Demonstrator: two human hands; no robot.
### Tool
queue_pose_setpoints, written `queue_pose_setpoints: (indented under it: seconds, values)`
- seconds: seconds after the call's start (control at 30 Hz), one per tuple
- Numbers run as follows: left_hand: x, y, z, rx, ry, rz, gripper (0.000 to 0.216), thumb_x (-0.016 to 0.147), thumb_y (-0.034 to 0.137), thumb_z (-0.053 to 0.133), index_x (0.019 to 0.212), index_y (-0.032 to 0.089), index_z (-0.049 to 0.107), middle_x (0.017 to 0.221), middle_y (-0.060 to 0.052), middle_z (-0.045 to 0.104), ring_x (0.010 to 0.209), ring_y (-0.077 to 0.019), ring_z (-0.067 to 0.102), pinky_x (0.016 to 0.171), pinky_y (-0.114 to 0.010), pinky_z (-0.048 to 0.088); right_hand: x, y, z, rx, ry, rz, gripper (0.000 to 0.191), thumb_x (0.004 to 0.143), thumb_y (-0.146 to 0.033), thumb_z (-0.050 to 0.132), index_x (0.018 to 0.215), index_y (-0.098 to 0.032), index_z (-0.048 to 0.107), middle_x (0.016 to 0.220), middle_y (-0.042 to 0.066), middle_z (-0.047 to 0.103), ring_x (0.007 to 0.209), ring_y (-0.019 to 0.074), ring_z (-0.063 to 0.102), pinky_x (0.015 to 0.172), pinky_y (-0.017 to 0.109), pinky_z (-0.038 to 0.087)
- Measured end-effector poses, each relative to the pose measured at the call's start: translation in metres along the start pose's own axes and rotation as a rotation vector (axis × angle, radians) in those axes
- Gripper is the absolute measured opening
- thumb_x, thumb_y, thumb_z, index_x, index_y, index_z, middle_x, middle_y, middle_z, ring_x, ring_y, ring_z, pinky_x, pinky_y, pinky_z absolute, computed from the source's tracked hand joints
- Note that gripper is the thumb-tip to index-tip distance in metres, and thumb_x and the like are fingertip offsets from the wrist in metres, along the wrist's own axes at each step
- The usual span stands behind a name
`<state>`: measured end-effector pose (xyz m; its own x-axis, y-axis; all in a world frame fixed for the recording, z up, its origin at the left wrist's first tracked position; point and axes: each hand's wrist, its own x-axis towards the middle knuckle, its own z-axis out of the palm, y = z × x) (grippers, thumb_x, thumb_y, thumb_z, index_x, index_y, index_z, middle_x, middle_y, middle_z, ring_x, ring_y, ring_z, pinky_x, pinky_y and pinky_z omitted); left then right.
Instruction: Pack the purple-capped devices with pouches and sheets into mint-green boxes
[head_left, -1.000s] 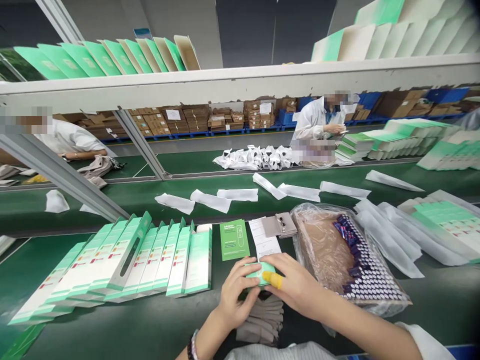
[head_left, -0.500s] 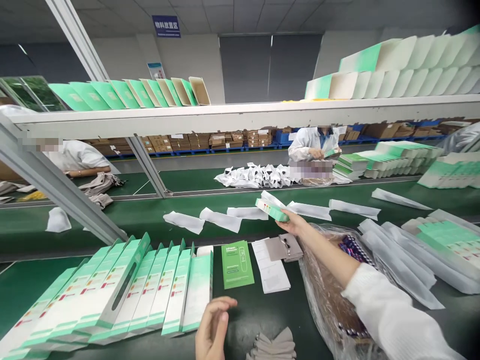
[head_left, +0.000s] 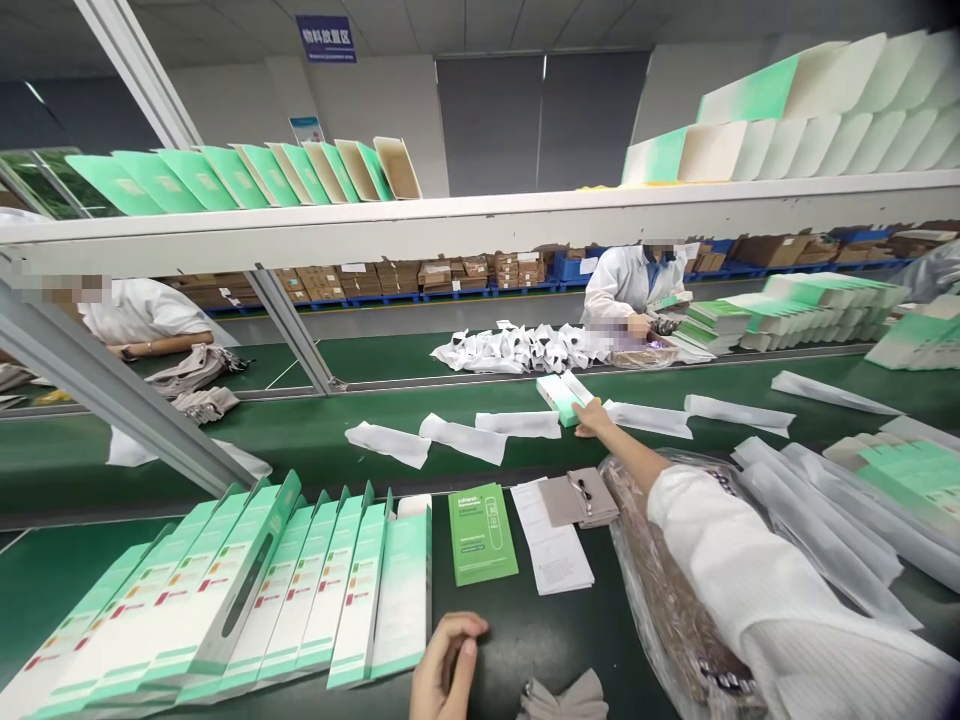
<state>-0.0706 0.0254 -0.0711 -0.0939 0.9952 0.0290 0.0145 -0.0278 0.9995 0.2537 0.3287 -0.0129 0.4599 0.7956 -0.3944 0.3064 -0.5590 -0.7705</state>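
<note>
My right hand [head_left: 594,419] reaches out over the green belt and grips a green-and-white box [head_left: 556,400] by its near end. A white sleeve lies right behind that box. Near the bottom edge, my left hand [head_left: 448,665] is loosely curled with thumb and fingers apart, holding nothing. Beyond it a green booklet [head_left: 484,534] lies flat on the work surface. To its right are a white folded leaflet [head_left: 559,550] and a folded grey-beige pouch [head_left: 581,498] with a drawstring, which overlaps the leaflet.
Open green-and-white boxes [head_left: 300,590] lean in a row at left. White sleeves [head_left: 461,438] lie along the belt [head_left: 405,405]. A plastic-lined container [head_left: 660,590] stands under my right arm. More beige pouches [head_left: 566,698] lie below. A shelf [head_left: 480,222] crosses overhead; co-workers sit beyond.
My right hand has moved the box farther out and set it low at the belt, beside the sleeves. The view has shifted slightly; my left hand keeps its curled pose.
</note>
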Motion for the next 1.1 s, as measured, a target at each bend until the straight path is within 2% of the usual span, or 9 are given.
queue_pose_setpoints:
  seconds: [0.1,0.2,0.3,0.43,0.5,0.67,0.73,0.87,1.1]
  values:
    - [0.009,-0.001,0.001,0.317,-0.18,-0.002,0.029,0.093,0.042,0.051,0.107,0.023,0.067,0.116,-0.012,0.066,0.113,-0.0288,0.06,0.098,-0.04,0.048,-0.026,0.01,-0.016,-0.293,-0.025,-0.223,0.036,0.095,-0.035,0.061,0.125,-0.017,0.056,0.122,0.009,0.061,0.102,0.0229,0.063,0.086,0.044,0.054]
    - [0.027,-0.002,0.011,0.68,-0.253,0.036,0.045,0.096,0.033,0.04,0.137,0.018,0.05,0.143,-0.016,0.051,0.137,-0.0324,0.043,0.111,-0.05,0.038,-0.081,0.039,-0.021,-0.516,-0.135,-0.519,0.034,0.096,-0.033,0.056,0.127,-0.017,0.057,0.109,0.008,0.067,0.093,0.0212,0.066,0.084,0.041,0.054]
    - [0.048,-0.003,0.028,1.038,-0.325,0.126,0.056,0.096,0.027,0.039,0.151,0.016,0.034,0.158,-0.013,0.034,0.148,-0.0377,0.019,0.116,-0.058,0.027,-0.149,0.084,-0.009,-0.703,-0.28,-0.789,0.022,0.095,-0.029,0.055,0.111,-0.021,0.068,0.104,0.007,0.071,0.092,0.021,0.067,0.086,0.034,0.052]
    - [0.065,-0.004,0.042,1.323,-0.429,0.146,0.059,0.095,0.034,0.048,0.152,0.026,0.033,0.161,-0.008,0.029,0.147,-0.0462,0.016,0.113,-0.065,0.027,-0.207,0.138,0.019,-0.934,-0.273,-0.983,0.027,0.082,-0.014,0.068,0.109,-0.012,0.07,0.121,0.02,0.066,0.115,0.0346,0.06,0.096,0.044,0.049]
    - [0.065,-0.005,0.041,1.36,-0.42,0.131,0.057,0.094,0.037,0.053,0.148,0.024,0.041,0.159,-0.01,0.031,0.145,-0.0492,0.018,0.11,-0.067,0.028,-0.214,0.155,0.032,-1.013,-0.237,-1.033,0.034,0.08,-0.01,0.069,0.113,-0.008,0.068,0.129,0.025,0.061,0.12,0.0377,0.057,0.096,0.047,0.049]
    - [0.061,-0.002,0.034,1.394,-0.339,0.13,0.046,0.095,0.039,0.052,0.139,0.025,0.053,0.152,-0.011,0.044,0.142,-0.0451,0.029,0.109,-0.061,0.035,-0.208,0.169,0.047,-1.105,-0.216,-1.171,0.025,0.088,-0.004,0.055,0.109,-0.009,0.067,0.121,0.021,0.066,0.117,0.0298,0.06,0.096,0.04,0.051]
    - [0.067,0.0,0.036,1.409,-0.257,0.106,0.044,0.096,0.036,0.048,0.136,0.018,0.054,0.143,-0.015,0.052,0.139,-0.0432,0.036,0.107,-0.058,0.038,-0.207,0.169,0.046,-1.123,-0.225,-1.199,0.024,0.088,-0.003,0.054,0.109,-0.008,0.066,0.119,0.022,0.066,0.115,0.0291,0.061,0.094,0.038,0.051]
    - [0.088,0.001,0.045,1.425,-0.085,0.009,0.057,0.094,0.027,0.05,0.144,0.004,0.038,0.14,-0.026,0.047,0.131,-0.0461,0.043,0.096,-0.055,0.048,-0.21,0.161,0.037,-1.148,-0.246,-1.185,0.021,0.088,-0.002,0.051,0.102,-0.011,0.066,0.102,0.016,0.07,0.096,0.0259,0.067,0.077,0.032,0.053]
    - [0.105,0.004,0.047,1.37,-0.037,-0.071,0.08,0.086,0.025,0.062,0.153,0.008,0.021,0.141,-0.028,0.043,0.118,-0.0424,0.051,0.091,-0.052,0.049,-0.211,0.143,0.024,-1.125,-0.314,-1.138,0.012,0.092,-0.013,0.054,0.091,-0.015,0.066,0.096,0.009,0.071,0.095,0.0241,0.067,0.073,0.028,0.048]
